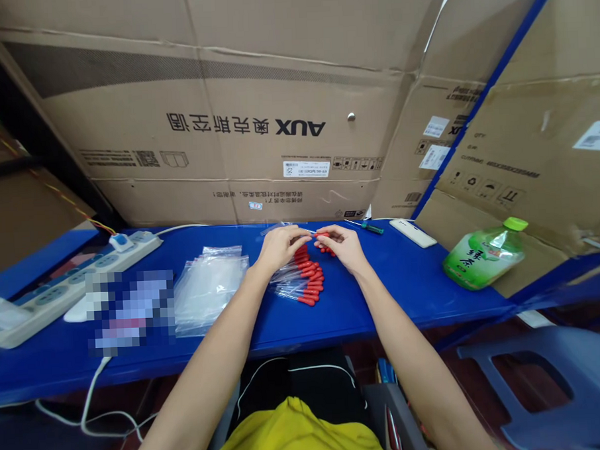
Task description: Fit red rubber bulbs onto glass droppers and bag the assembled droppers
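Red-capped held tubes (324,242) sit in the right hand (347,248), whose fingers are curled shut around a small bunch, caps pointing toward the left hand (280,246). The left hand is also curled, fingertips drawn together against the right hand's. Whether it grips the clear ends of the same bunch or only steadies them cannot be told. Both hands meet near the back edge of the blue table (412,293), about mid-width.

The tube pile (306,281) lies directly in front of the hands, on the side toward the front edge, touching the left wrist area. The tubes lie side by side in a row running front to back. Their long axes run roughly parallel to the front edge, red caps to the right and clear ends to the left. The left hand is the nearer one; the right hand is just beside the cap ends.

Further out:
- Left of the pile: a stack of clear plastic bags (209,290), then a white power strip (69,287) toward the left edge.
- Right of the hands, along the back edge: a green-handled screwdriver (368,228) and a flat white object (412,233).
- Near the right edge: a green bottle (483,255) on its side.
- Behind the table: cardboard boxes (246,128).
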Demonstrator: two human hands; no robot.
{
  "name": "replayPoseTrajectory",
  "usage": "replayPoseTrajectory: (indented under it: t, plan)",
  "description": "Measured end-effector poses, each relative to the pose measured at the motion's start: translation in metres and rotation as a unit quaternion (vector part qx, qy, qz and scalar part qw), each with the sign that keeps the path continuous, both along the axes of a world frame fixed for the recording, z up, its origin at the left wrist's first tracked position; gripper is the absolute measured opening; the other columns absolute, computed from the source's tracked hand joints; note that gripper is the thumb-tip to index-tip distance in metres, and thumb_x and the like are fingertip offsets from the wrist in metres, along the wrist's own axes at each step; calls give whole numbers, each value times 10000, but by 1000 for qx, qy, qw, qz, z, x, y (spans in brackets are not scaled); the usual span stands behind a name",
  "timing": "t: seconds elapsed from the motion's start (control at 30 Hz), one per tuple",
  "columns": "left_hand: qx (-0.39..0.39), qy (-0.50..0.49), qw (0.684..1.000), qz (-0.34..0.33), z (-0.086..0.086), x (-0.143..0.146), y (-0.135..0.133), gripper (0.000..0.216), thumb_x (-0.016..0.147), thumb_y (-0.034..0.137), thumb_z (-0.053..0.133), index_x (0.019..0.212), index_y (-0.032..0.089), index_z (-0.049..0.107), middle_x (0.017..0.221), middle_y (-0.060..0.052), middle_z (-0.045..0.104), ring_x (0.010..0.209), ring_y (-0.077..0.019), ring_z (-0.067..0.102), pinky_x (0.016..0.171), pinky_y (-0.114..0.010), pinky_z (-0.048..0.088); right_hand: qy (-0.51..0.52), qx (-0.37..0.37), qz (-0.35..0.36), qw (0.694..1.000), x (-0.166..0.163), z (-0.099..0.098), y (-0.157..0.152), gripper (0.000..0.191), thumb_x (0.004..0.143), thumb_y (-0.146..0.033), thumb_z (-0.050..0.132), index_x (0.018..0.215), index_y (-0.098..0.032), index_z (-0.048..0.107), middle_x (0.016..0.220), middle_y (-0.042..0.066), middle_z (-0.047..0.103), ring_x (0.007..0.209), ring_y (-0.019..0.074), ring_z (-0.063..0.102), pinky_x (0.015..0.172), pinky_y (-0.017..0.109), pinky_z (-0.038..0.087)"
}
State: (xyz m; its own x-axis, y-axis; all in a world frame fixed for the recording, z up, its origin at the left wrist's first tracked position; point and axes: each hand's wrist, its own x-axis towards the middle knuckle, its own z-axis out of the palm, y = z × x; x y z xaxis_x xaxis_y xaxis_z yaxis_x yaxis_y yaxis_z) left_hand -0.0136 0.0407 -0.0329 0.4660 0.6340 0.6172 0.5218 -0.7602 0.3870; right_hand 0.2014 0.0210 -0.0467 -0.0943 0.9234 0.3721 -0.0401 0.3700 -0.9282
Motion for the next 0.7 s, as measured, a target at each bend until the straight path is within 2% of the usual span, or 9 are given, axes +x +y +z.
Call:
replayPoseTrajectory:
  t: [0.1,0.27,0.47,0.7]
  plan:
    - [1,5,1000,16,3,-1,-1,336,1001,483,574,1074,254,808,910,-42,762,751,-178,647,706,-283,414,6,-11,1,1000,1,1,1,451,710,-510,871,1006,-192,752,781,43,777,704,185,744,635,276,568]
    - [-31,-33,999,-12,5,2,-3,356,1031,459,527,1056,236,802,1009,-51,777,889,-200,691,785,-295,447,7,-23,-8,1000,2,4,0,406,717,-505,864,933,-176,762,714,43,762,625,164,708,616,272,562]
    - [-65,-91,991,-67,7,4,-3,333,1006,424,581,1032,198,824,962,-86,789,869,-221,700,797,-322,486,12,-16,-7,1000,1,5,-4,381,732,-494,856,940,-187,771,763,59,786,654,173,723,623,273,559]
    - [-80,-100,986,-111,7,3,-3,342,996,438,595,1011,191,831,963,-90,800,848,-228,708,782,-338,507,24,-18,-4,1000,-3,0,-3,347,738,-471,863,930,-194,781,792,64,797,723,207,770,649,280,576]
